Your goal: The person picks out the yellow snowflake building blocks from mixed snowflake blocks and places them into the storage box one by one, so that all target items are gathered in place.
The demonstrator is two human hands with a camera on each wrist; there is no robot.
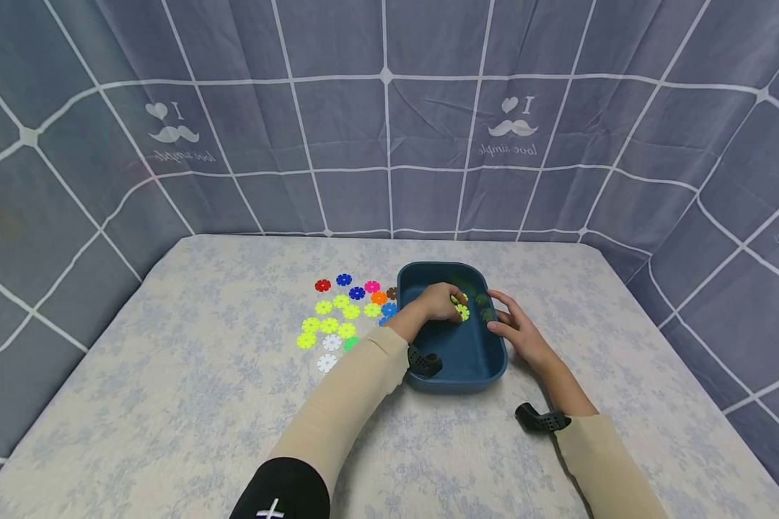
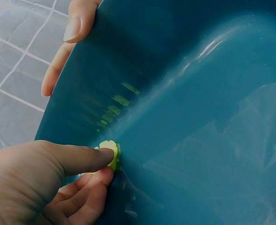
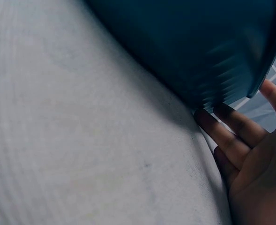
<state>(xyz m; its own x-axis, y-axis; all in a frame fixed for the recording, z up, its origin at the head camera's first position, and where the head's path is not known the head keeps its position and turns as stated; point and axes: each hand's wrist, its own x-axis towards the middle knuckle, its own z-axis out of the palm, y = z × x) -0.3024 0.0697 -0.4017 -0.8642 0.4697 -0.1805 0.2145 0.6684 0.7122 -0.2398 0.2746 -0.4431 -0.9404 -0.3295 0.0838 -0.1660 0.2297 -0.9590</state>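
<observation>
Bin [image 1: 457,358]: plastic in appearance, smooth; inner face glossy, showing a bright highlight and yellow-green reflections. Discs [image 1: 329,326]: plastic in appearance, smooth-faced. Tabletop [image 1: 188,404]: matt, mottled finish. Curtain [image 1: 344,122]: cloth, visibly creased, slight sheen. Sleeves [image 1: 344,407]: matt cloth. Wrist mounts [image 1: 542,420]: dark, perforated, apparently plastic.

Soft, even light covered the desk [image 1: 169,404]; beyond the left fingers [image 2: 93,199], glare streaked the basin [image 2: 212,126]; the right wrist view was dim and slightly blurred, shadow darkening the desk beside the right fingers [image 3: 227,139]; well beyond both, wide-angle distortion bowed the backdrop's [image 1: 337,126] lines.
</observation>
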